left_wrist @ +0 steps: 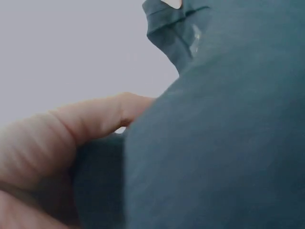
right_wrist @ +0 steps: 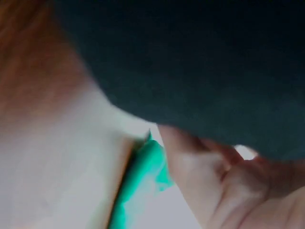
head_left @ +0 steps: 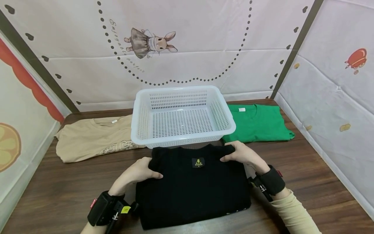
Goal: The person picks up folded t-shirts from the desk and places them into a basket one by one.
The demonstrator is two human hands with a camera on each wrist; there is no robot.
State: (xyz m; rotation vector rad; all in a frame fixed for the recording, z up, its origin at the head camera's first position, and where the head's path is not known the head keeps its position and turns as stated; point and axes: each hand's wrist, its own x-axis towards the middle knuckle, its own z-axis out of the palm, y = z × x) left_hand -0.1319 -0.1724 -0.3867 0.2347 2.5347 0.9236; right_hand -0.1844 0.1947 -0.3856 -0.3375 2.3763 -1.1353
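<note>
A folded black T-shirt (head_left: pixel 193 191) with a dark neck label is held up in front of me, its collar edge toward the basket. My left hand (head_left: pixel 141 170) grips its upper left corner, thumb on the near face and the other fingers behind the cloth. At the upper right corner my right hand (head_left: pixel 243 154) pinches the fabric the same way. Both wrist views show the dark shirt (left_wrist: pixel 228 124) filling much of the picture, with fingers partly hidden behind it. Just beyond the shirt stands a white perforated plastic basket (head_left: pixel 187 138), nothing in it.
A folded beige T-shirt (head_left: pixel 84 138) lies left of the basket, partly against its side. To the right lies a folded green T-shirt (head_left: pixel 263 122). The brown wooden table (head_left: pixel 306 182) is bordered by printed cloth walls (head_left: pixel 193 39) at the back and sides.
</note>
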